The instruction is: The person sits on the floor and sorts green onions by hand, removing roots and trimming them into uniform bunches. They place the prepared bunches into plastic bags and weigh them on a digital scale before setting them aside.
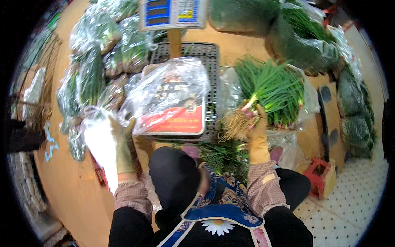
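My right hand (258, 131), in a yellowish glove, grips a bunch of spring onions (253, 102) near its bulbs. The tan roots hang to the left and the green leaves fan up and right. Behind it, more spring onions (285, 108) lie on clear plastic. My gloved left hand (122, 139) is against crumpled clear plastic, beside a bright white plastic bundle (100, 145). Its thumb and fingers are apart around the film; whether they pinch it is blurred. A clear plastic bag (172, 80) covers most of the weighing scale's pan (172, 125) between my hands.
The scale's display (172, 14) rises on a post behind the pan. The pan stands over a dark slotted crate (213, 58). Bagged greens (92, 77) crowd the left; larger bagged bundles (302, 52) line the right. Loose greens (223, 159) lie below. A red stool (318, 177) stands right.
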Tool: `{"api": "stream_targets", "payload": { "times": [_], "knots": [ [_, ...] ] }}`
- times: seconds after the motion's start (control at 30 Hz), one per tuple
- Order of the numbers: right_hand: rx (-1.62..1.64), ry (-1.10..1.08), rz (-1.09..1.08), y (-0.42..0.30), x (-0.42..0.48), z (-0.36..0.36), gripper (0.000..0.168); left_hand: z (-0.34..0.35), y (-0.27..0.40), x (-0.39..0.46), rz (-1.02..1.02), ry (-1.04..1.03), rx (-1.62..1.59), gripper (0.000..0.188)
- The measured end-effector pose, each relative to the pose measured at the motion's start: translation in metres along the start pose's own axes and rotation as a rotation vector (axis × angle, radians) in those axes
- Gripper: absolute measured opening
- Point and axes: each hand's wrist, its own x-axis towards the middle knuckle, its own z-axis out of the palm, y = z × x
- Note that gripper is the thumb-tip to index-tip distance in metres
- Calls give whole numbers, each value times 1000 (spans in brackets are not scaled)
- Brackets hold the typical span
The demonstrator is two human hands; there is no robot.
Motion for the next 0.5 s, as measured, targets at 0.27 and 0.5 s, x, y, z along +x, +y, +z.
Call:
{"api": "stream_targets", "payload": {
  "times": [0.27,0.5],
  "knots": [
    [-121,-214,-46,33,39,91,34,26,39,8,43,-149,-907,19],
    [-804,-471,-52,65,37,179,34,-16,70,-3,33,-728,-1339,26]
  ]
}}
